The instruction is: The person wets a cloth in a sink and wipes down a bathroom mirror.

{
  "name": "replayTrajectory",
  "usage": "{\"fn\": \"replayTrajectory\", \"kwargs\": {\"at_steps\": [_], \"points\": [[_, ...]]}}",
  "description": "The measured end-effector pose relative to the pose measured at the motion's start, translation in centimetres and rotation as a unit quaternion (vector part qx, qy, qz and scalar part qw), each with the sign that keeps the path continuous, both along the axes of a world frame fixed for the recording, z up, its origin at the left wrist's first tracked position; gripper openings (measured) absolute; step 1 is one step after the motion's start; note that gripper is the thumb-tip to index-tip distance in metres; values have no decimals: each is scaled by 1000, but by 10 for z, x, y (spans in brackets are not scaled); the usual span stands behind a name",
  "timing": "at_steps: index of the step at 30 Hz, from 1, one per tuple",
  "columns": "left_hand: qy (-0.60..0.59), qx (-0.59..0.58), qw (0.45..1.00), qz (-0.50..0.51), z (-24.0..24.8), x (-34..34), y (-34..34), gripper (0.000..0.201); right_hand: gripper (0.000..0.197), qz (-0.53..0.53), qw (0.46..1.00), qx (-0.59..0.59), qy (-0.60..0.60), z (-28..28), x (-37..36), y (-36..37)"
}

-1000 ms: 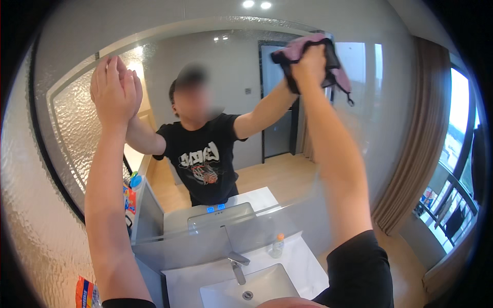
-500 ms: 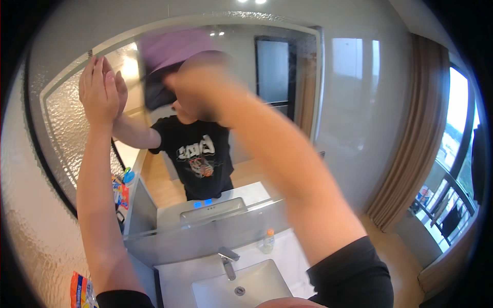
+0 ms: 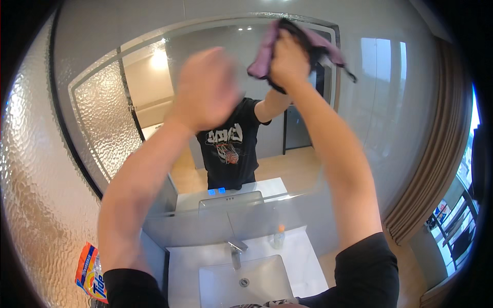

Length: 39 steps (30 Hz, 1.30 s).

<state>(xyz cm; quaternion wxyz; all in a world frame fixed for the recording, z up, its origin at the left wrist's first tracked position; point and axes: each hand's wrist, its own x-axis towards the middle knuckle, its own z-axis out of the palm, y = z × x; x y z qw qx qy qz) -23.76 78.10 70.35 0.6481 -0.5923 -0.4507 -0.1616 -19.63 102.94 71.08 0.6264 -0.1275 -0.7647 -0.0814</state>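
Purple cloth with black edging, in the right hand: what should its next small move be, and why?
Perhaps the right hand should slide the purple cloth with black edging slightly down the large mirror with frosted border: the cloth is bunched in its grip before the mirror's upper right, while the blurred left hand is leftward.

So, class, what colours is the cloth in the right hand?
The cloth is pinkish purple and black; it shows best in the head view.

L hand (image 3: 208, 90) moved rightward from prev. spot; R hand (image 3: 290, 59) swung back right; purple cloth (image 3: 264, 57), b4 upper-left of it, now both sides.
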Motion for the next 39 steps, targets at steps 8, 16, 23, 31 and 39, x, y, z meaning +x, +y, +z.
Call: {"fn": "replayTrajectory", "kwargs": {"at_steps": [8,16,23,31,39], "points": [[-111,116,987,11,-42,61,154,54,20,247,935,154,-202,-38,27,61],[-90,219,953,189,-54,49,210,56,56,209,935,167,-233,-97,164,184],[-298,-12,954,17,-97,152,383,65,31,177,980,42,80,-262,297,308],[-66,-12,990,124,-124,123,360,73,24,213,971,-104,29,-398,371,266],[-161,47,971,171,-98,56,139,66,18,111,960,-253,37,-457,440,278]]}}
